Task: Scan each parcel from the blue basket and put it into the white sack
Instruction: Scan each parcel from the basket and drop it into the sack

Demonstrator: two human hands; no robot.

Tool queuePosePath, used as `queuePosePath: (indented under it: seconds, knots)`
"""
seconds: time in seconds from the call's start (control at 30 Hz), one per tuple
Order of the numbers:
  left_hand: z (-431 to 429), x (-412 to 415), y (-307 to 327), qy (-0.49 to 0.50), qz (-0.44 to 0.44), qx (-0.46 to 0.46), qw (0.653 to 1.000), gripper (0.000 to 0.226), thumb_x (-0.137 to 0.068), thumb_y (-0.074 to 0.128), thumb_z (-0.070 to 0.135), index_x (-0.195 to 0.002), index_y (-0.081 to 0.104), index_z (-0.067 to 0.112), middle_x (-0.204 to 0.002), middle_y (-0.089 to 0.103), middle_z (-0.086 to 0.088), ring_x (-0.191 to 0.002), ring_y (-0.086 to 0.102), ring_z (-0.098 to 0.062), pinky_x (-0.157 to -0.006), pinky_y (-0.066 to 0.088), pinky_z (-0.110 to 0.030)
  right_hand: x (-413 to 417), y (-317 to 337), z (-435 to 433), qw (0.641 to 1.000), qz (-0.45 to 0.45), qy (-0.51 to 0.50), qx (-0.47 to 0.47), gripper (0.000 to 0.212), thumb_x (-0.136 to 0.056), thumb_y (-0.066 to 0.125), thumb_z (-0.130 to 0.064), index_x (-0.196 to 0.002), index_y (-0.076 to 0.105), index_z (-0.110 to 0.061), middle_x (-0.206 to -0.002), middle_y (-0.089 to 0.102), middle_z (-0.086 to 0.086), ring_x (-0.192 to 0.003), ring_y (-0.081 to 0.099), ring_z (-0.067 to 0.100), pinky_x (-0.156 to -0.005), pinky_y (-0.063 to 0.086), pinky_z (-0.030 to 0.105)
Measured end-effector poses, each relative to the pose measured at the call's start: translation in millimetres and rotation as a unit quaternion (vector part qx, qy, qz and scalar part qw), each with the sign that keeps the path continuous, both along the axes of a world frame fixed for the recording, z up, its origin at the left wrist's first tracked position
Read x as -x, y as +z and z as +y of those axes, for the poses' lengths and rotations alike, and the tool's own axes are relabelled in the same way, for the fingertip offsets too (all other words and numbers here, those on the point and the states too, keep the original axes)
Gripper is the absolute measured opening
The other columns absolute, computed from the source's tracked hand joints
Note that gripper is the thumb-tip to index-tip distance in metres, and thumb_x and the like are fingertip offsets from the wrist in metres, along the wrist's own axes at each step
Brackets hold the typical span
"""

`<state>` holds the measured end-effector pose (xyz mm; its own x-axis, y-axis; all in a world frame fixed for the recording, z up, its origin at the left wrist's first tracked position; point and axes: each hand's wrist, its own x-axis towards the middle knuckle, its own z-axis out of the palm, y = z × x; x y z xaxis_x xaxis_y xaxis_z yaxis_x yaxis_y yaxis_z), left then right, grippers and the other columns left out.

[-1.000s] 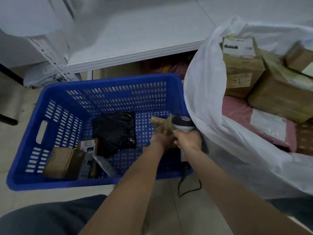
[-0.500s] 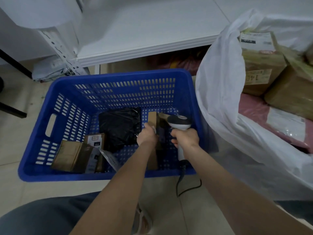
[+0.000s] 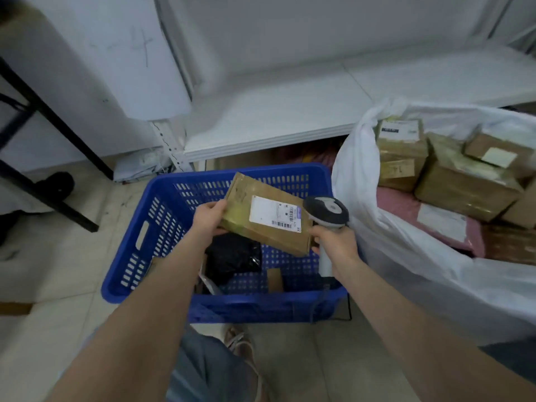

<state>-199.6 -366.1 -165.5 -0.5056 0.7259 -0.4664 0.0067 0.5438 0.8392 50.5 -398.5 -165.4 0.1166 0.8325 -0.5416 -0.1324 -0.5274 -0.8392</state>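
My left hand [image 3: 208, 216] grips the left edge of a flat brown cardboard parcel [image 3: 246, 208] and holds it above the blue basket [image 3: 162, 227], white label with barcode facing up. My right hand [image 3: 333, 245] holds a grey handheld scanner [image 3: 326, 211] by its handle, its head just right of the parcel's label. In the basket lie a black plastic bag parcel [image 3: 232, 256] and a small brown box [image 3: 274, 280]. The white sack [image 3: 406, 256] stands open to the right, with several cardboard boxes [image 3: 464, 187] and a pink mailer [image 3: 406, 204] inside.
A low white shelf [image 3: 290, 123] runs behind the basket. A black table leg [image 3: 52, 146] slants down at the left over the tiled floor [image 3: 58, 256]. My knee and shoe [image 3: 240, 346] are just below the basket. The scanner's cable hangs over the basket's front wall.
My left hand has lifted the brown parcel out of the basket and turned its label upward. The scanner has risen beside it, and my view has tilted upward.
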Motion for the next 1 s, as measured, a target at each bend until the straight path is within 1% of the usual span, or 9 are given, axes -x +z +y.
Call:
queuePosePath:
  seconds: [0.13, 0.23, 0.43, 0.57, 0.67, 0.73, 0.83, 0.93, 1.0]
  knots:
    - [-35.6, 15.5, 49.5, -0.012, -0.085, -0.041, 0.995, 0.027, -0.094, 0.051, 0.019, -0.121, 0.054, 0.012, -0.116, 0.057, -0.009, -0.104, 0.058, -0.025, -0.071, 0.056, -0.041, -4.0, 28.7, -23.3, 0.997, 0.045, -0.045, -0.053, 0.029, -0.081, 0.074, -0.007, -0.109, 0.064, -0.007, -0.090, 0.067, 0.001, -0.085, 0.064, 0.017, -0.075, 0.054, 0.032]
    - [-65.5, 13.1, 71.7, -0.094, -0.154, -0.044, 0.983, 0.031, -0.093, 0.045, 0.012, -0.121, 0.053, 0.019, -0.111, 0.057, -0.006, -0.099, 0.058, -0.022, -0.069, 0.053, -0.039, -0.6, 48.9, -35.4, 0.992, 0.074, -0.076, -0.074, 0.031, -0.077, 0.080, -0.023, -0.104, 0.066, -0.018, -0.102, 0.068, 0.001, -0.101, 0.064, 0.025, -0.095, 0.052, 0.045]
    - [-106.6, 3.8, 84.3, -0.206, -0.200, -0.006, 0.958, 0.034, -0.089, 0.049, 0.008, -0.121, 0.055, 0.017, -0.108, 0.061, -0.007, -0.098, 0.060, -0.024, -0.086, 0.053, -0.041, -10.7, 79.7, -45.2, 0.985, 0.089, -0.116, -0.092, 0.023, -0.082, 0.073, -0.009, -0.103, 0.064, -0.006, -0.102, 0.068, 0.011, -0.092, 0.066, 0.028, -0.078, 0.055, 0.035]
    - [-103.3, -12.3, 88.5, -0.212, -0.131, 0.013, 0.968, 0.056, -0.086, 0.063, 0.007, -0.138, 0.045, 0.021, -0.126, 0.059, -0.008, -0.116, 0.056, -0.029, -0.101, 0.045, -0.046, -24.0, 94.8, -49.1, 0.987, 0.027, -0.130, -0.090, 0.013, -0.078, 0.072, -0.005, -0.076, 0.061, -0.011, -0.088, 0.067, 0.011, -0.088, 0.066, 0.028, -0.085, 0.054, 0.043]
    - [-85.9, -38.1, 97.8, -0.151, 0.026, -0.037, 0.987, 0.080, -0.088, 0.067, 0.017, -0.152, 0.020, 0.017, -0.149, 0.037, -0.009, -0.132, 0.041, -0.029, -0.104, 0.038, -0.043, -31.5, 103.7, -49.7, 0.987, -0.015, -0.123, -0.102, 0.015, -0.074, 0.071, -0.006, -0.087, 0.064, -0.001, -0.085, 0.065, 0.013, -0.081, 0.062, 0.028, -0.075, 0.053, 0.040]
    - [-77.5, -54.0, 104.3, -0.202, 0.112, -0.056, 0.971, 0.082, -0.091, 0.065, 0.026, -0.154, 0.013, 0.014, -0.156, 0.026, -0.010, -0.139, 0.032, -0.028, -0.107, 0.033, -0.039, -36.8, 105.4, -50.3, 0.986, -0.026, -0.115, -0.114, 0.013, -0.071, 0.072, -0.007, -0.080, 0.063, -0.005, -0.085, 0.067, 0.017, -0.080, 0.064, 0.031, -0.076, 0.054, 0.042]
    - [-74.5, -70.7, 104.8, -0.294, 0.091, -0.035, 0.951, 0.066, -0.094, 0.060, 0.019, -0.150, 0.026, 0.009, -0.152, 0.033, -0.008, -0.136, 0.038, -0.026, -0.105, 0.035, -0.036, -47.4, 108.3, -52.2, 0.988, -0.009, -0.101, -0.112, 0.012, -0.070, 0.070, -0.005, -0.076, 0.061, -0.008, -0.085, 0.067, 0.021, -0.077, 0.065, 0.034, -0.074, 0.055, 0.044]
    - [-86.0, -79.2, 98.9, -0.343, -0.011, 0.005, 0.939, 0.039, -0.096, 0.054, 0.010, -0.135, 0.049, 0.010, -0.128, 0.059, -0.006, -0.112, 0.058, -0.023, -0.093, 0.048, -0.038, -58.2, 117.8, -56.0, 0.989, 0.011, -0.099, -0.113, 0.014, -0.072, 0.069, -0.001, -0.084, 0.065, -0.006, -0.086, 0.068, 0.018, -0.079, 0.066, 0.031, -0.077, 0.055, 0.042]
    - [-90.8, -78.8, 91.5, -0.341, -0.031, 0.009, 0.940, 0.036, -0.095, 0.055, 0.011, -0.131, 0.054, 0.014, -0.120, 0.064, -0.004, -0.110, 0.060, -0.023, -0.096, 0.048, -0.043, -63.2, 122.6, -57.3, 0.988, -0.004, -0.089, -0.128, 0.019, -0.074, 0.068, 0.000, -0.093, 0.068, 0.000, -0.086, 0.068, 0.018, -0.078, 0.064, 0.029, -0.075, 0.054, 0.038]
